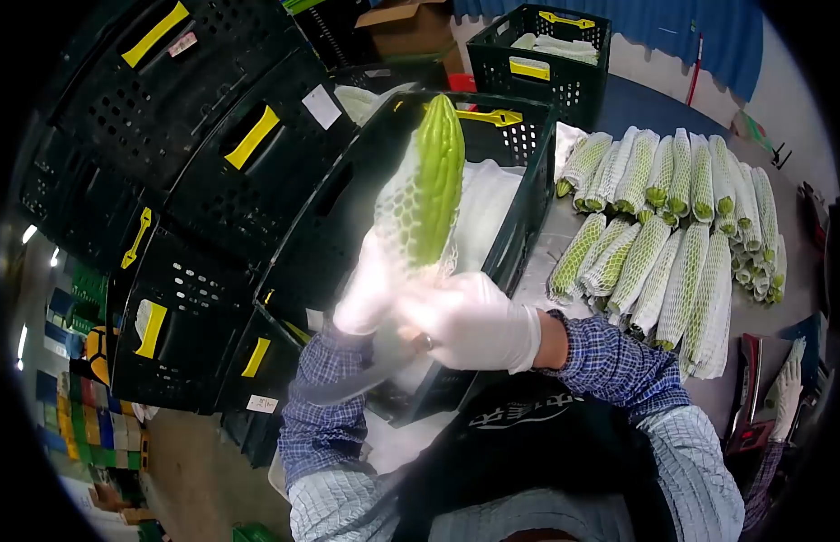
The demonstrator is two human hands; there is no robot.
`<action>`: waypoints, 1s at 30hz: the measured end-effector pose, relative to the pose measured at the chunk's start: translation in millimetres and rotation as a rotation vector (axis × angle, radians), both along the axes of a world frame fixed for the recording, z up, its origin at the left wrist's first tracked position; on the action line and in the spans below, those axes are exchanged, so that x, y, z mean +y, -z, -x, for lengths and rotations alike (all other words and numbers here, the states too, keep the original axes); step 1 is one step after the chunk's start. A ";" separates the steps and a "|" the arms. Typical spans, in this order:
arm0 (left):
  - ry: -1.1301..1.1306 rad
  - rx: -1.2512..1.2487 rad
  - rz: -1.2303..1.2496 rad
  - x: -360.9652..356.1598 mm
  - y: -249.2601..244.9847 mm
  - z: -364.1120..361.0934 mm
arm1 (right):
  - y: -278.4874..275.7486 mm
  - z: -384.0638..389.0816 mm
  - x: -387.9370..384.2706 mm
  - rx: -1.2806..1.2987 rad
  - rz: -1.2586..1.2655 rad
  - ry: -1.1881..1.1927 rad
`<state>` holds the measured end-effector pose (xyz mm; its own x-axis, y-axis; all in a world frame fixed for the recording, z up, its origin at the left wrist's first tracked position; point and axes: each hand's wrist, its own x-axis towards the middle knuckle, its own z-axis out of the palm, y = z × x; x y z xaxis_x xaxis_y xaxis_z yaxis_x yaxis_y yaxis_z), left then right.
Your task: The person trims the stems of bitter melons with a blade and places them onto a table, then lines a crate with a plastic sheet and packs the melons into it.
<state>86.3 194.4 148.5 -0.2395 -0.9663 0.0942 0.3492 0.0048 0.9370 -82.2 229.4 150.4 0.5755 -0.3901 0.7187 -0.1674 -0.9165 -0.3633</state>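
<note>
My left hand [367, 287], in a white glove, is closed around a green bitter melon [441, 172]. The melon stands nearly upright, tip up, with a white foam net sleeve [397, 203] partly around it and its right side bare. Close against the melon's lower end is my gloved right hand [483, 325], its fingers curled and smeared by motion. From that hand a knife [352, 386] points down and left, its pale blade blurred over my left forearm. Both hands are above a dark crate [325, 217] with white netting [483, 203] inside.
Many netted bitter melons [655, 257] lie in rows on the table [539, 271] at right. Stacked dark crates [217, 203] with yellow handles rise at left. Another crate [574, 86] stands behind. A co-worker's gloved hand [787, 393] shows at far right.
</note>
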 end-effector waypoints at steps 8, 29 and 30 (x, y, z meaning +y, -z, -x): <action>-0.482 -0.986 1.027 -12.9 15.4 -9.2 | 31.6 7.4 -3.1 0.138 0.034 0.063; -0.496 -1.590 1.181 -5.8 24.8 0.9 | 20.4 6.3 -1.1 0.192 0.064 0.254; -0.486 -1.589 1.193 -4.1 25.1 2.2 | 19.7 7.1 0.6 0.368 0.096 0.246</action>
